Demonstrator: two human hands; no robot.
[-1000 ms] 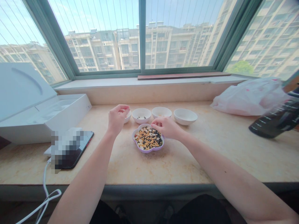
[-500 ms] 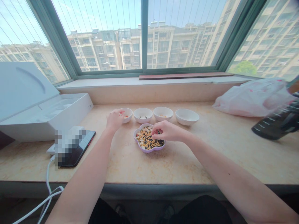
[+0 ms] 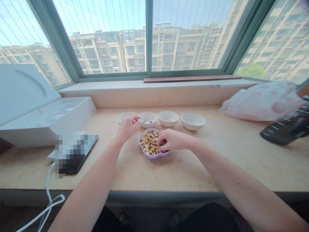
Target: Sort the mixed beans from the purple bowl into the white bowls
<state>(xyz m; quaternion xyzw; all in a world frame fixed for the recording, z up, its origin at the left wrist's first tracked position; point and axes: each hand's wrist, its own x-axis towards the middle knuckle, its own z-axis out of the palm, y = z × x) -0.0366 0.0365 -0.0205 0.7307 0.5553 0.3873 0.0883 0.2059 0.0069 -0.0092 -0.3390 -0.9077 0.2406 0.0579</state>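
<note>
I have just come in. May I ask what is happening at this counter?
Someone is busy at a counter. The right hand is down at the mixed beans and seeds in a purple dish. Behind it stand four white bowls in a row; the left hand is near the two leftmost. The second bowl from the left holds a few dark pieces. Whether either hand is pinching anything cannot be seen.

I can read no words or numbers from here. On the bottle (image 3: pixel 277 130) I make out white dashes, any figures too blurred; the bag's (image 3: pixel 256 104) pink print is illegible to me, the phone (image 3: pixel 82 159) partly pixelated.
</note>
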